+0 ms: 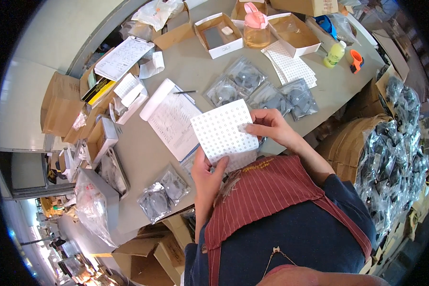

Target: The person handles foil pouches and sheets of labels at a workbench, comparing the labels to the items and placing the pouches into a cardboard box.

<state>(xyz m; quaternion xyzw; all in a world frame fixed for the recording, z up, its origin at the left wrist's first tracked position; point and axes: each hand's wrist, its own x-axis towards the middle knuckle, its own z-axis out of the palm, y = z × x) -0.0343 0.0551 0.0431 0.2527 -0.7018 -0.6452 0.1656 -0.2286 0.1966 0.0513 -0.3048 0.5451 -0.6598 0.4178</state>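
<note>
I hold a white sheet of small round labels (224, 127) in front of my apron, over the table's near edge. My left hand (209, 177) grips its lower edge, thumb on top. At its right edge, my right hand (272, 126) pinches it between thumb and fingers. Just beyond the sheet lie several clear plastic bags with dark parts inside (247, 76), some bearing a small white dot. Two more such bags (155, 199) rest to the left of my left hand. Part of a clear bag shows beneath the sheet, mostly hidden.
An open notebook (169, 121) with a pen (186, 92) lies left of the sheet. Farther back stand shallow boxes (219, 35), a pink-lidded jug (256, 28), more label sheets (288, 64), a yellow-green bottle (335, 55) and an orange tape dispenser (356, 61). A large carton of bagged parts (391, 162) is at right.
</note>
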